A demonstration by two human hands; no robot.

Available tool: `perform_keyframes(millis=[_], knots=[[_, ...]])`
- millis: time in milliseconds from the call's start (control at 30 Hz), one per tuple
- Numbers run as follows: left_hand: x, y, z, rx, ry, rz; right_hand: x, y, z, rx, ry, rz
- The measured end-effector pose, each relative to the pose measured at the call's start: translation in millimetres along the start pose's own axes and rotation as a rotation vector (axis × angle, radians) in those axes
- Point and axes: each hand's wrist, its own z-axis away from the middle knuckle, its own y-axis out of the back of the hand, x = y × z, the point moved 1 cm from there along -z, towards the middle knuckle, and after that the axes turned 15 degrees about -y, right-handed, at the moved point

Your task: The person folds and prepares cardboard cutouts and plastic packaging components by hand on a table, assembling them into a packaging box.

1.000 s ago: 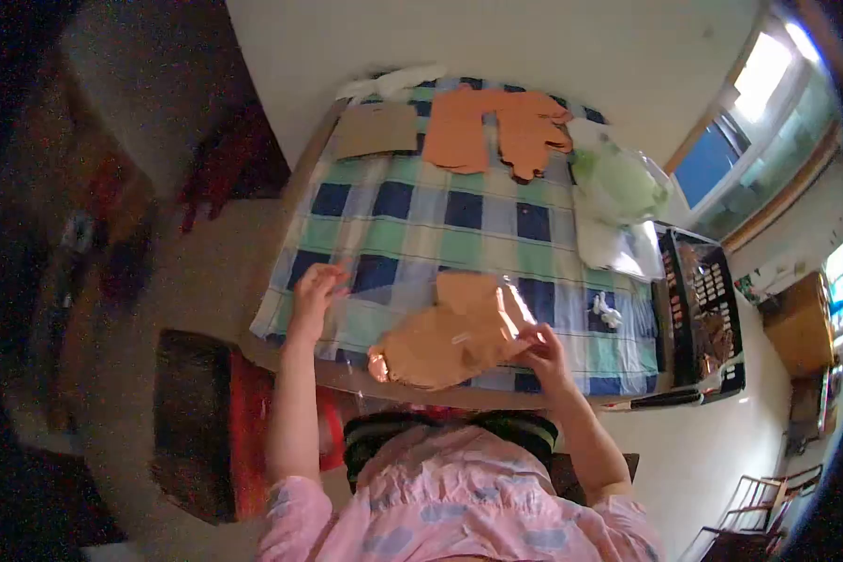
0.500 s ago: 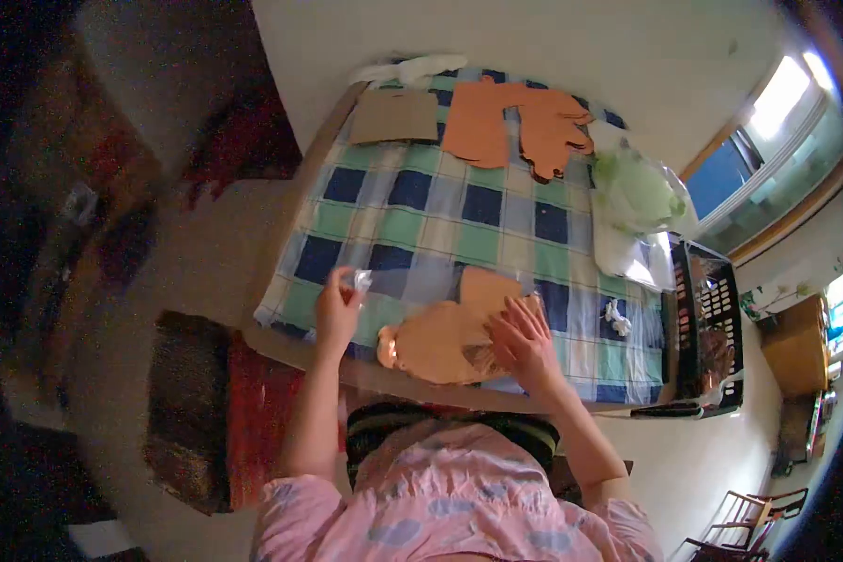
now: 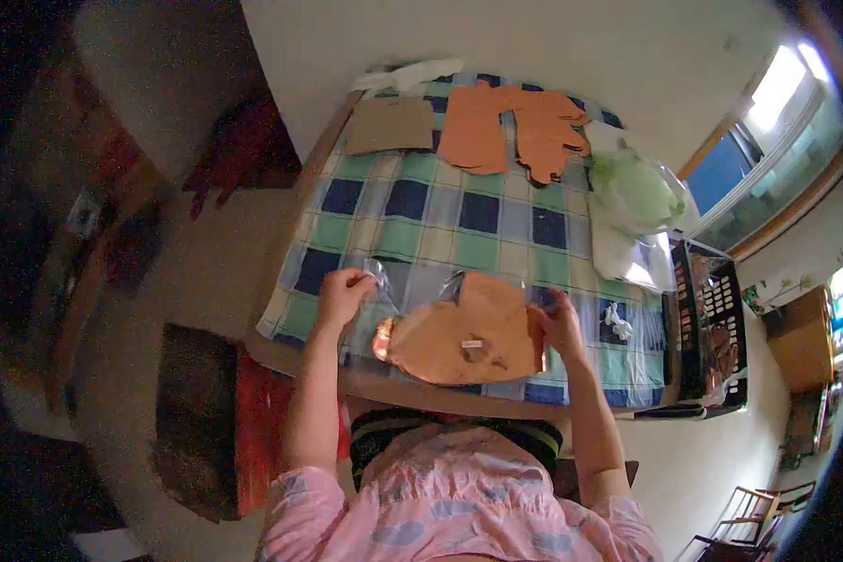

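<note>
Right hand (image 3: 559, 323): moved from atop the brown shape (image 3: 431, 342) to its right edge
Clear wrap (image 3: 382, 284): pinched there — and by the left hand (image 3: 345, 298)
Checked cloth (image 3: 479, 212): brown shape laid here — probably light, bendy, best held by edges

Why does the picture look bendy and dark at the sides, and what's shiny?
Head view: the lens seems to bow the checked cloth; the corners go black, the left side dim and speckled. Also head view: the window glares white at upper right, and clear plastic by the left hand shows pale glints.
</note>
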Motion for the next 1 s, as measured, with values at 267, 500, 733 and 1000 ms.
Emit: perform_keyframes(millis=[267, 500, 733, 1000], knots=[[109, 27, -35, 0.163, -0.404, 0.06, -119, 50, 21, 0.163, 0.362, 0.055], [71, 21, 33, -0.177, -0.62, -0.367, -39, 45, 24, 0.057, 0.557, 0.073], [23, 21, 71, -0.182, -0.507, -0.509, -14, 54, 61, 0.145, 0.33, 0.177], [71, -57, 58, -0.115, -0.592, -0.474, -51, 30, 77, 0.074, 0.431, 0.34]])
